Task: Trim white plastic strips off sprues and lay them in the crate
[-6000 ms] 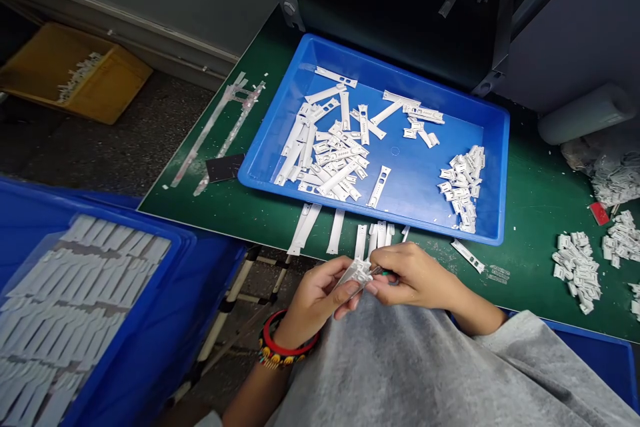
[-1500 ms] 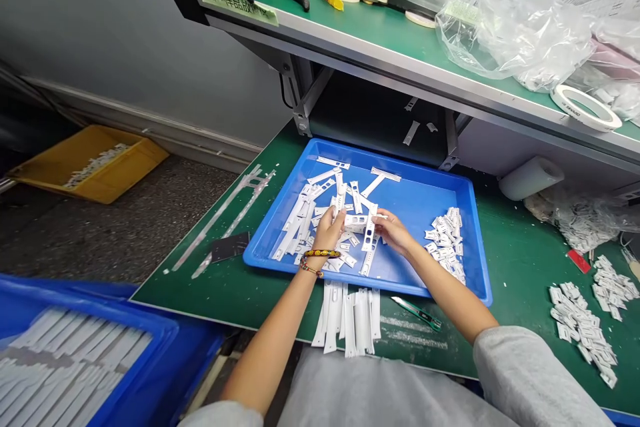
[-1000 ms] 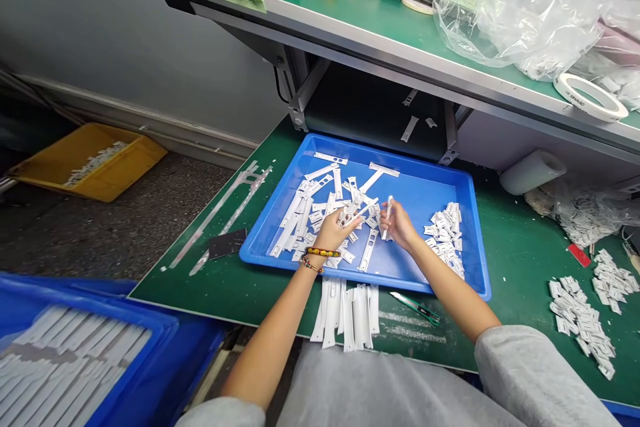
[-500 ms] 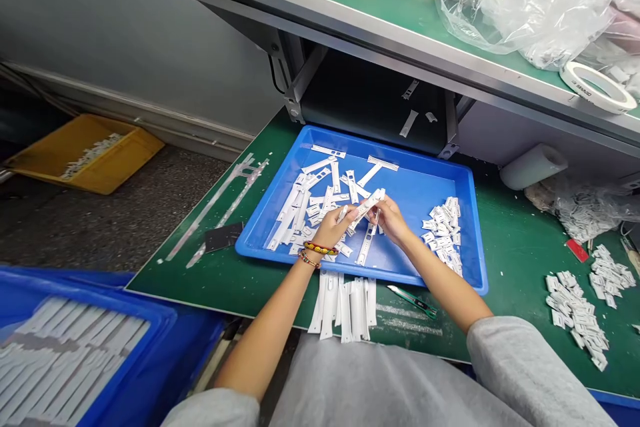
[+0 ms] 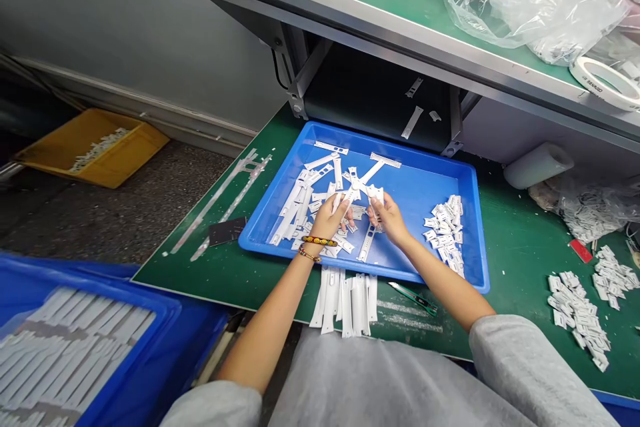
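Over the blue tray point(image 5: 435, 173), my left hand point(image 5: 329, 219) is closed on a white plastic strip point(image 5: 352, 195) that slants up and to the right. My right hand point(image 5: 391, 219), a short way to the right, is closed on a white plastic piece point(image 5: 375, 195); part of it is hidden by the fingers. A gap shows between the two hands. Below and left of them lies a heap of long white strips point(image 5: 290, 208). One loose strip point(image 5: 367, 243) rests under my right hand. Small white clips point(image 5: 447, 230) are piled at the tray's right side.
Long white strips point(image 5: 345, 300) lie at the table's front edge beside a green utility knife point(image 5: 414, 298). More small white parts point(image 5: 580, 320) are heaped on the right. A metal-edged shelf point(image 5: 350, 10) overhangs the tray. A yellow bin point(image 5: 107, 170) stands on the floor.
My hands have moved apart, and each now has a separate white piece. Before, they met at one slanted strip. The whole view has shifted slightly.
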{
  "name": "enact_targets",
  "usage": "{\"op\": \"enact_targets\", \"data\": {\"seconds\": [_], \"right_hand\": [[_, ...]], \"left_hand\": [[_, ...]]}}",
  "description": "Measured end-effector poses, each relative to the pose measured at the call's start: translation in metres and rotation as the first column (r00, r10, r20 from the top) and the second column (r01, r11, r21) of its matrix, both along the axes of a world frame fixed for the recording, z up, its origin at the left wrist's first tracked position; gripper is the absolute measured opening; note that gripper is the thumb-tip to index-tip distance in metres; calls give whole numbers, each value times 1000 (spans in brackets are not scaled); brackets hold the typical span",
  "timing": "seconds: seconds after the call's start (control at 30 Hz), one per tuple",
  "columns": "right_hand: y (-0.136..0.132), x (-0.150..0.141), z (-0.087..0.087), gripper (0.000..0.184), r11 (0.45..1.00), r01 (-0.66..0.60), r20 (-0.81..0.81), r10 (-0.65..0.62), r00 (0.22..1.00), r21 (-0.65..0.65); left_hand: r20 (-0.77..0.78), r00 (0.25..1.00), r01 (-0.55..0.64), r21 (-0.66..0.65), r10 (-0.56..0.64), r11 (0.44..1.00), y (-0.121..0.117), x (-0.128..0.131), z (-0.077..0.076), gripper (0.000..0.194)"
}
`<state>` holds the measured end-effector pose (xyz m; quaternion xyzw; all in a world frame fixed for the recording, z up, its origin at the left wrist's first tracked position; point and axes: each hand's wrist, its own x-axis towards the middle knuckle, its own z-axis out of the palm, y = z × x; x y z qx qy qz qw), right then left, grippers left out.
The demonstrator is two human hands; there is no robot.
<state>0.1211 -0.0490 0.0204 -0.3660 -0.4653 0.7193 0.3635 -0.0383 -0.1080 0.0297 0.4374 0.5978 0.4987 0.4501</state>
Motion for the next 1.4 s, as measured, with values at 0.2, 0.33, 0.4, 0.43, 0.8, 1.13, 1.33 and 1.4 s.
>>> {"op": "enact_targets", "data": {"seconds": [0.2,0.33,0.4,0.43,0.8,1.13,1.33,1.4], "right_hand": [[-3,-9,-5,56,998,-49,82,46,996,33],[-2,-4,-10,51,995,-101,112,98,989,26],[-4,-4,-12,50,997,-73,105,69,992,30],[-5,-5,-12,50,998,-55,100,52,994,28],[-3,-2,-2,41,970,-167,-186,134,973,-174],[-14,-1,1,45,874,-469,-160,448,879,-126],[-19,1,-8,52,874,-485,19,485,874,29],[-20,5,-7,47,855,-508,111,497,861,107]], "left_hand": [[13,970,242,-33,-242,970,0,8,-4,43],[-55,958,281,-18,-281,960,1,6,-7,43],[-89,958,272,-15,-273,962,1,4,-7,41],[-99,957,274,-20,-274,962,1,4,-7,40],[50,999,-9,-6,9,1000,6,-4,-11,33],[-8,997,-81,72,81,994,5,0,-4,36],[-309,949,-13,139,56,990,4,1,-4,34],[-376,925,-8,135,58,991,2,2,-4,34]]}}
